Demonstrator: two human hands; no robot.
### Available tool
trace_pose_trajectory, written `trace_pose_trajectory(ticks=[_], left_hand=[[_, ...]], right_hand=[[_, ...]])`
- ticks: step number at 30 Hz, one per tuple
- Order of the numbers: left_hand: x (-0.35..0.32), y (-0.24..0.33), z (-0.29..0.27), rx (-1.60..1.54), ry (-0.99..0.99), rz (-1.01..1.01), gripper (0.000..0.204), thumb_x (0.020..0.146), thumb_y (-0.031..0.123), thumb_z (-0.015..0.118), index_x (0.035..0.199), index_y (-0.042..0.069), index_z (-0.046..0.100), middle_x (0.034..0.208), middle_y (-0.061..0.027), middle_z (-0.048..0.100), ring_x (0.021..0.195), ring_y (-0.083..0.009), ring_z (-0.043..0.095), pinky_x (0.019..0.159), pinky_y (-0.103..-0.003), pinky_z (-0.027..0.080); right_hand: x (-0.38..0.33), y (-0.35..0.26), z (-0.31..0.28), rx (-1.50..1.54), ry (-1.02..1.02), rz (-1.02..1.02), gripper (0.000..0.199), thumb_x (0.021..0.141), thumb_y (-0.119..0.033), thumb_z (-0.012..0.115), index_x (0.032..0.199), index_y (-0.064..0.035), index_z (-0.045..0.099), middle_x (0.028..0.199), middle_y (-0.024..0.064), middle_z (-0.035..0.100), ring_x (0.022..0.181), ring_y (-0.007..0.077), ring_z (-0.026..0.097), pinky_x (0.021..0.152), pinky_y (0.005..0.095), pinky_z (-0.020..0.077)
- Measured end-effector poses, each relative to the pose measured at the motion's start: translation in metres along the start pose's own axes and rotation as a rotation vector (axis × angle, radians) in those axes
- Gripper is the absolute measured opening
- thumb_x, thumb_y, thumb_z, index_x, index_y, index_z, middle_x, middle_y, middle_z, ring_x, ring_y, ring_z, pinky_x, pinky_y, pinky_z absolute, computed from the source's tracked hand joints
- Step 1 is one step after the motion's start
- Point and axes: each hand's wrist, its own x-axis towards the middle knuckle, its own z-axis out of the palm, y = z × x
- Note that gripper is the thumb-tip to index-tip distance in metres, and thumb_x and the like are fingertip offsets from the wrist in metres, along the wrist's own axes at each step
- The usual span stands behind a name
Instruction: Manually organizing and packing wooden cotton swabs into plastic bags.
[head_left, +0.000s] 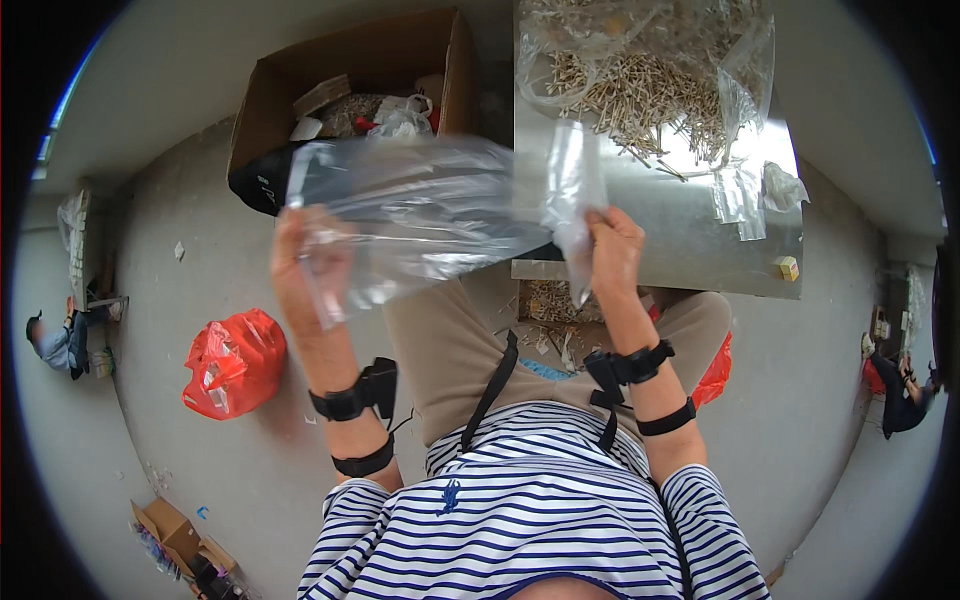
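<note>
A clear plastic bag (430,215) is stretched sideways in front of me, above my lap and the table's near left corner. My left hand (308,262) grips its left end, fingers partly seen through the film and slightly blurred. At the other end, my right hand (612,250) is closed on a bunched, folded part of the clear plastic; whether that is one bag or two I cannot tell. Beyond my right hand, a heap of thin pale sticks (650,105) spreads from a large clear bag (745,60) on the metal table (670,255).
Flat clear bags (738,205) and a small yellow box (788,268) lie on the table. A cardboard box (462,90) holding mixed items stands left of it. Below is a tray of sticks (555,302). Red bags (235,365) flank me. People (62,342) sit at both sides.
</note>
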Motion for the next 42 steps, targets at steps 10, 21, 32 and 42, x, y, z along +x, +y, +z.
trace_pose_trajectory(ticks=[10, 21, 32, 42], left_hand=[[-0.015, 0.074, -0.057, 0.263, 0.351, 0.34, 0.014, 0.1, 0.02, 0.057, 0.09, 0.01, 0.056, 0.067, 0.0033, 0.043, 0.059, -0.0092, 0.04, 0.067, -0.028, 0.041], [-0.032, 0.072, -0.107, 0.197, 0.399, 0.309, 0.008, 0.098, 0.018, 0.059, 0.093, 0.012, 0.056, 0.074, 0.0031, 0.048, 0.066, -0.01, 0.042, 0.07, -0.029, 0.04], [-0.006, 0.055, -0.091, 0.132, 0.456, 0.269, 0.02, 0.098, 0.016, 0.059, 0.082, 0.013, 0.048, 0.066, 0.0025, 0.041, 0.059, -0.0089, 0.035, 0.057, -0.026, 0.032], [-0.011, 0.019, 0.046, -0.255, -0.144, 0.099, 0.032, 0.103, 0.026, 0.052, 0.076, 0.014, 0.039, 0.067, 0.0033, 0.034, 0.059, -0.0097, 0.029, 0.064, -0.03, 0.028]], right_hand=[[0.065, 0.018, 0.036, -0.27, -0.06, 0.054, 0.02, 0.084, -0.013, 0.067, 0.08, 0.0061, 0.062, 0.068, 0.0095, 0.059, 0.063, 0.014, 0.052, 0.057, 0.0355, 0.0419], [0.18, 0.026, 0.254, -0.246, -0.254, 0.038, 0.031, 0.083, -0.023, 0.072, 0.081, 0.0072, 0.063, 0.076, 0.0204, 0.065, 0.071, 0.0293, 0.062, 0.067, 0.043, 0.0461], [0.145, 0.007, 0.267, -0.165, -0.782, 0.293, 0.059, 0.092, -0.044, 0.064, 0.132, -0.0018, 0.052, 0.122, 0.0123, 0.057, 0.102, 0.0238, 0.062, 0.083, 0.0385, 0.0514], [0.008, -0.003, 0.153, 0.035, -0.88, 0.613, 0.074, 0.088, -0.059, 0.064, 0.13, 0.0007, 0.052, 0.111, 0.0111, 0.061, 0.097, 0.0188, 0.061, 0.088, 0.032, 0.0487]])
